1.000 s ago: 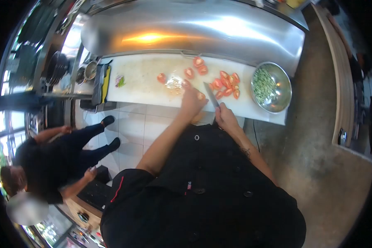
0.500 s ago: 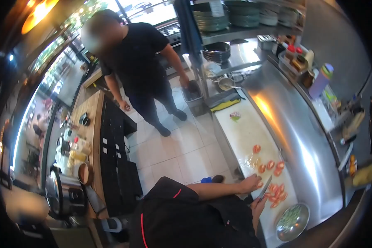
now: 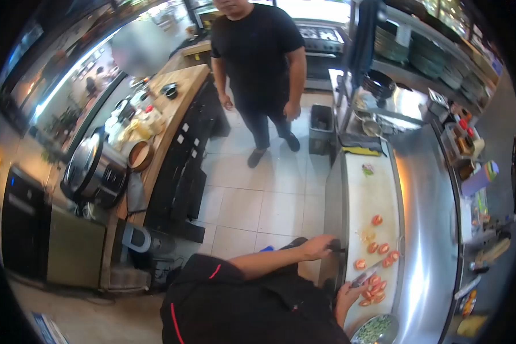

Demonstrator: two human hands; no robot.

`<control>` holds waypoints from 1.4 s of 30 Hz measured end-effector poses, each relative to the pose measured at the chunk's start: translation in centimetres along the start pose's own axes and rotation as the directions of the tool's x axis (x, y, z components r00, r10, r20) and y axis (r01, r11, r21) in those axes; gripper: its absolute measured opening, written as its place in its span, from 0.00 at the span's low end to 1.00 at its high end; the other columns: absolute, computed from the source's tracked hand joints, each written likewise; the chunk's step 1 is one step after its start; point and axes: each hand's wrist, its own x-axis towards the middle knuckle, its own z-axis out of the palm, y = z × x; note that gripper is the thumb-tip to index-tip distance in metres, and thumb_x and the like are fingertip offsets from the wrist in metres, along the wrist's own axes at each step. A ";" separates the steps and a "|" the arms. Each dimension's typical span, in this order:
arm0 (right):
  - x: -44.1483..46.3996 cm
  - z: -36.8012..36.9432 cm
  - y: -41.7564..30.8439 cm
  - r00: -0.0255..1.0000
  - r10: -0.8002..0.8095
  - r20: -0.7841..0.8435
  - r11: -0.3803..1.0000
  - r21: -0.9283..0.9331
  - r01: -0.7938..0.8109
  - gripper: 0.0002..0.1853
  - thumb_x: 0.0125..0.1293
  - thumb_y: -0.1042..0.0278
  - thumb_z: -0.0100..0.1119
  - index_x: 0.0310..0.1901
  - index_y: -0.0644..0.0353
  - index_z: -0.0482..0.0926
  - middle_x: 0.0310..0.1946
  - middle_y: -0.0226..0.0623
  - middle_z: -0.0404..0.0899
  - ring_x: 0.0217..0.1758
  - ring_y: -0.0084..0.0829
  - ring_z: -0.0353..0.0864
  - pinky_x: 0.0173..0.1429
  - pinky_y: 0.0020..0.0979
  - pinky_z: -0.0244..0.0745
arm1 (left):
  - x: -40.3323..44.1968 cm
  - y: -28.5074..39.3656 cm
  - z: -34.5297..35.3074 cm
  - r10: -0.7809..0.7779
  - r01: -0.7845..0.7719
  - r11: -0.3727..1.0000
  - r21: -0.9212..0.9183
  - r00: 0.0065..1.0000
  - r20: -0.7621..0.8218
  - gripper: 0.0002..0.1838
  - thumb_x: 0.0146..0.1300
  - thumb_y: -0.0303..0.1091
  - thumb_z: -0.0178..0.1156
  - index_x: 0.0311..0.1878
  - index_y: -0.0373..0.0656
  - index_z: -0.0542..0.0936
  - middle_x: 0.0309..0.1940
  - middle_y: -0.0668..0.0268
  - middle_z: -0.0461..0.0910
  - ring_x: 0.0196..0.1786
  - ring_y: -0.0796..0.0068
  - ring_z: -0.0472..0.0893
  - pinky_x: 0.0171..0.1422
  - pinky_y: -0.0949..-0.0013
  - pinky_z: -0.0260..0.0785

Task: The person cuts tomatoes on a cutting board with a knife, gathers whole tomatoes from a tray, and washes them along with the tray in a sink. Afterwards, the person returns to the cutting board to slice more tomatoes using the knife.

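My left hand [image 3: 318,247] is at the counter's near edge, beside a dark handle-like part [image 3: 337,246]; whether its fingers grip it is unclear. In my right hand [image 3: 348,295] is a knife [image 3: 374,269], its blade pointing over the white cutting board [image 3: 372,192]. Tomato wedges [image 3: 374,291] are piled next to the knife. Cut tomato halves lie farther along the board, one [image 3: 359,264] near the blade and another [image 3: 377,220] apart from the rest. Wet pulp [image 3: 366,235] is on the surface. A steel bowl [image 3: 391,328] of chopped green pieces stands at the near end.
A person [image 3: 258,63] in black stands on the tiled floor, facing me. A bin [image 3: 322,131] is behind the board's far end. On the left is a wooden counter [image 3: 180,86] with bottles and a cooker [image 3: 94,172]. Bottles and tools line the right shelf.
The view has swung left towards the person. My left hand has moved off the board to its edge, and a tomato half now lies near the knife.
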 end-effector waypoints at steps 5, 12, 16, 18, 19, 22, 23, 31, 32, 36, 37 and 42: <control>-1.4 -0.4 3.7 0.979 -0.202 0.018 0.964 -0.172 0.202 0.41 0.70 0.76 0.51 0.80 0.82 0.47 0.77 0.81 0.58 0.82 0.74 0.60 0.88 0.56 0.53 | -14.8 -1.0 -9.0 -0.625 0.705 0.701 0.102 0.677 -0.389 0.29 0.67 0.42 0.69 0.67 0.37 0.81 0.53 0.42 0.88 0.56 0.42 0.88 0.65 0.46 0.80; 0.4 2.3 7.4 0.956 -0.290 -0.041 0.954 -0.098 0.285 0.39 0.71 0.77 0.51 0.83 0.79 0.55 0.84 0.65 0.59 0.89 0.56 0.56 0.92 0.48 0.47 | -42.4 -10.4 -12.5 -0.988 0.862 0.151 0.484 0.147 0.045 0.38 0.69 0.60 0.64 0.70 0.36 0.83 0.67 0.44 0.84 0.75 0.47 0.80 0.79 0.50 0.72; 1.7 5.8 6.0 0.962 -0.084 -0.258 0.996 -0.002 0.086 0.32 0.76 0.77 0.46 0.80 0.76 0.58 0.75 0.68 0.66 0.81 0.58 0.67 0.86 0.49 0.59 | -40.4 -13.5 -16.3 -0.933 0.783 0.290 0.550 0.105 0.343 0.36 0.70 0.58 0.65 0.69 0.37 0.82 0.65 0.46 0.84 0.70 0.49 0.81 0.74 0.51 0.74; 1.5 5.8 4.5 0.915 -0.037 -0.403 0.975 -0.214 -0.055 0.28 0.76 0.77 0.44 0.77 0.68 0.64 0.66 0.66 0.70 0.73 0.63 0.74 0.76 0.54 0.71 | -36.9 -14.2 -17.5 -0.918 0.842 0.309 0.442 0.143 0.370 0.35 0.71 0.57 0.65 0.69 0.37 0.82 0.64 0.47 0.84 0.68 0.51 0.82 0.71 0.51 0.75; 0.6 4.3 0.6 0.919 0.089 -0.383 0.976 -0.150 -0.157 0.30 0.74 0.77 0.49 0.78 0.64 0.64 0.65 0.66 0.69 0.67 0.67 0.77 0.67 0.56 0.78 | -35.1 -14.7 -17.9 -0.913 0.851 0.316 0.419 0.152 0.380 0.34 0.71 0.56 0.65 0.69 0.37 0.82 0.63 0.48 0.84 0.67 0.51 0.82 0.70 0.52 0.75; 0.4 5.7 -0.1 0.852 0.112 -0.512 0.957 -0.176 -0.231 0.36 0.68 0.81 0.54 0.79 0.65 0.63 0.65 0.65 0.69 0.58 0.67 0.80 0.61 0.59 0.81 | -32.2 -15.7 -19.2 -0.903 0.873 0.322 0.367 0.166 0.396 0.33 0.72 0.55 0.65 0.68 0.38 0.82 0.61 0.50 0.84 0.64 0.53 0.83 0.66 0.52 0.77; 0.4 5.5 -0.5 0.826 0.142 -0.546 0.943 -0.178 -0.280 0.37 0.66 0.82 0.55 0.78 0.65 0.63 0.64 0.64 0.69 0.56 0.66 0.80 0.61 0.60 0.81 | -31.1 -16.2 -19.4 -0.898 0.874 0.328 0.357 0.171 0.406 0.32 0.72 0.54 0.65 0.68 0.38 0.81 0.61 0.50 0.85 0.63 0.54 0.83 0.65 0.53 0.78; -2.3 5.3 -1.7 0.796 0.057 -0.603 0.914 -0.290 -0.285 0.26 0.71 0.78 0.51 0.70 0.63 0.71 0.62 0.59 0.74 0.50 0.60 0.83 0.53 0.61 0.80 | -25.2 -17.0 -21.5 -0.865 0.900 0.371 0.227 0.247 0.436 0.28 0.75 0.50 0.66 0.67 0.38 0.81 0.56 0.55 0.85 0.54 0.58 0.86 0.55 0.54 0.82; -1.9 6.0 -0.1 0.777 -0.019 -0.629 0.919 -0.318 -0.235 0.27 0.71 0.78 0.51 0.72 0.62 0.71 0.61 0.59 0.75 0.50 0.60 0.83 0.53 0.61 0.80 | -25.2 -16.8 -21.4 -0.857 0.906 0.377 0.192 0.262 0.443 0.27 0.75 0.49 0.66 0.67 0.39 0.81 0.55 0.55 0.85 0.53 0.59 0.86 0.53 0.55 0.82; -1.4 4.6 1.4 0.826 -0.121 -0.550 0.981 -0.195 0.014 0.27 0.75 0.79 0.42 0.74 0.67 0.73 0.65 0.64 0.78 0.70 0.64 0.75 0.79 0.57 0.66 | -25.4 -13.1 -18.2 -0.857 0.939 0.336 0.070 0.274 0.436 0.25 0.75 0.48 0.67 0.66 0.39 0.82 0.52 0.57 0.86 0.49 0.62 0.87 0.48 0.56 0.84; -0.7 4.3 2.6 0.860 -0.119 -0.496 0.979 -0.201 0.019 0.28 0.71 0.81 0.46 0.73 0.70 0.73 0.65 0.64 0.78 0.69 0.63 0.76 0.78 0.55 0.67 | -26.0 -12.4 -17.0 -0.865 0.935 0.341 0.095 0.272 0.421 0.24 0.75 0.49 0.68 0.64 0.40 0.84 0.51 0.58 0.86 0.46 0.64 0.87 0.45 0.56 0.84; -1.0 2.1 1.1 0.921 -0.205 -0.332 0.913 -0.404 0.057 0.34 0.68 0.82 0.58 0.77 0.68 0.67 0.65 0.64 0.74 0.68 0.65 0.76 0.73 0.57 0.70 | -33.6 -14.3 -14.9 -0.800 0.737 0.571 0.361 0.401 0.447 0.22 0.76 0.46 0.62 0.61 0.40 0.87 0.46 0.53 0.91 0.49 0.56 0.90 0.53 0.51 0.83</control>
